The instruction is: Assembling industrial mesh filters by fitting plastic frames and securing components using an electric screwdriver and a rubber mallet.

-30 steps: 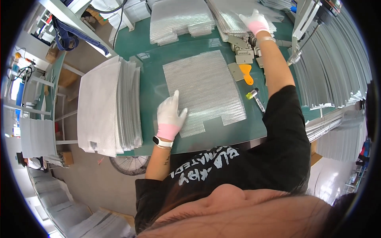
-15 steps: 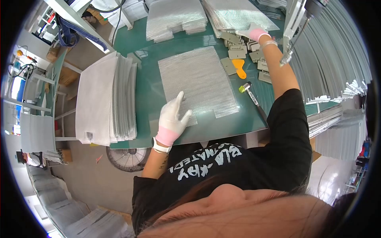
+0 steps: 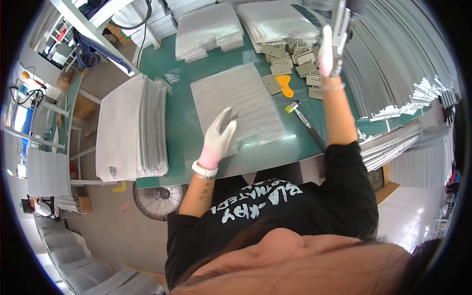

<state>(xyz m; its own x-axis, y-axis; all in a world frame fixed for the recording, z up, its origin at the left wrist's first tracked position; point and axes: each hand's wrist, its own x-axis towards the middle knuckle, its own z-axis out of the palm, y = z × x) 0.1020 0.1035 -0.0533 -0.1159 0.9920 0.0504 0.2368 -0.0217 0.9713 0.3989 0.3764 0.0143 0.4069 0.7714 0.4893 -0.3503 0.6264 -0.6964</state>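
The left hand (image 3: 219,135), in a white glove with a pink cuff, lies flat with fingers spread on the near edge of a silver mesh sheet (image 3: 236,101); it presses on the sheet and grips nothing. The mesh sheet lies flat on the green table (image 3: 179,130), roughly at the centre of the work area. To the left of the sheet, a tall stack of white sheets (image 3: 125,130) sits at the table's left end, overhanging the edge. To the right of the sheet, a mallet with a yellow-tipped head (image 3: 300,115) lies on the table, with an orange scraper (image 3: 285,87) just beyond it. Grey flat plates (image 3: 295,61) lie scattered near the scraper. The right hand (image 3: 325,51), also gloved, is raised over these plates beside a hanging metal tool (image 3: 340,34); whether the fingers close on the tool cannot be determined. At the far edge of the table, two piles of silver mesh pieces (image 3: 209,29) rest side by side. Long metal strips (image 3: 393,78) lie in bundles along the right side.
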